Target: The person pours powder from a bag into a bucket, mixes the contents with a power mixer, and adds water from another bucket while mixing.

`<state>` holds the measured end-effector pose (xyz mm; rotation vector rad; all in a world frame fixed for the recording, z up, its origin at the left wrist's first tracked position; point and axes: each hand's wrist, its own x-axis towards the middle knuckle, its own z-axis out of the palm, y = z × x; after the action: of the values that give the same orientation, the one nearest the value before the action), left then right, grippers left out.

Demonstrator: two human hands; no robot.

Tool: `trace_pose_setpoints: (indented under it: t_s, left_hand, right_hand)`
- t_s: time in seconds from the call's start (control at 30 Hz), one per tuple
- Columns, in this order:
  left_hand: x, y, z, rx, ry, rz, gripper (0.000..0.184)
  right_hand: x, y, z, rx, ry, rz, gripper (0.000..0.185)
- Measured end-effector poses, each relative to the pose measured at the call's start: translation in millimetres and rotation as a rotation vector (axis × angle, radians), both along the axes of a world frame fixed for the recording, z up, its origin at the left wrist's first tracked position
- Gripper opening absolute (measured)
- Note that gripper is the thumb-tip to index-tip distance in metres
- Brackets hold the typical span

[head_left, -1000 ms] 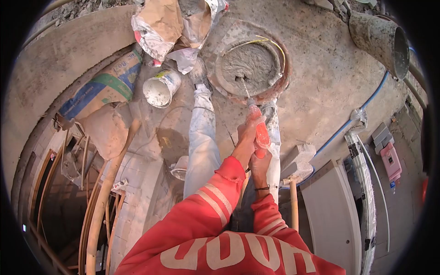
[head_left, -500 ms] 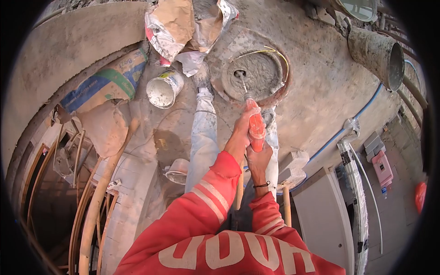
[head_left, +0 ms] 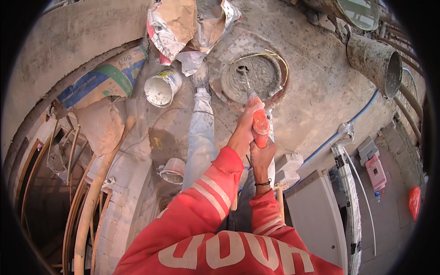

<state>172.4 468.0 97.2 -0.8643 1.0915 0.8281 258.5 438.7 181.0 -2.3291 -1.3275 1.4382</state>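
A red-orange power drill (head_left: 261, 126) smeared with dried cement is gripped in both my hands. My left hand (head_left: 247, 120) wraps its front part. Closer to my body, my right hand (head_left: 263, 158) closes round its rear end, below the left one. From the drill a thin metal mixing shaft (head_left: 248, 82) runs down into wet grey mortar (head_left: 266, 73), with a dark hollow round its tip. The mortar fills a round bucket (head_left: 223, 82), and a yellowish handle (head_left: 261, 54) lies along its far rim. The shaft's mixing end is hidden in the mortar.
Torn cement bags (head_left: 172, 25) lie beyond my foot, near a white pail (head_left: 160, 89). A wooden-handled shovel (head_left: 103, 169) and a blue-green cement bag (head_left: 107, 78) are at left. Right are a dirty bucket (head_left: 373, 64), a blue hose (head_left: 316, 155) and a pink case (head_left: 376, 173).
The view has shifted slightly. The drill and both hands sit a little lower and to the right in the frame, still on the drill, with the shaft still in the mortar.
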Motion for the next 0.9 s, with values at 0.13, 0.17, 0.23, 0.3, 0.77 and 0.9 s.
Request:
trace_pose_setpoints:
  t_s: [0.13, 0.17, 0.23, 0.3, 0.77, 0.9]
  left_hand:
    - [12.9, 9.1, -2.8, 0.018, 0.037, 0.03, 0.04]
    - [14.6, 12.7, -1.7, 0.018, 0.042, 0.031, 0.042]
    - [20.9, 16.1, -5.0, 0.002, 0.048, 0.008, 0.043]
    - [28.7, 17.5, -7.2, -0.029, 0.039, -0.026, 0.045]
    - [82.9, 4.3, -7.2, -0.232, 0.149, -0.303, 0.044]
    - [78.5, -9.0, -3.8, -0.208, 0.121, -0.318, 0.043]
  right_hand:
    - [5.8, 6.5, 0.6, -0.03, -0.008, -0.055, 0.023]
    - [6.9, 8.0, 1.0, -0.017, -0.003, -0.069, 0.023]
    - [10.3, 8.8, 0.8, -0.002, 0.005, -0.101, 0.019]
    - [15.6, 7.7, -0.8, 0.002, 0.011, -0.138, 0.013]
    - [45.0, -18.2, -0.7, -0.025, 0.077, -0.388, 0.013]
    - [46.5, -43.2, -5.0, -0.028, 0.101, -0.487, 0.01]
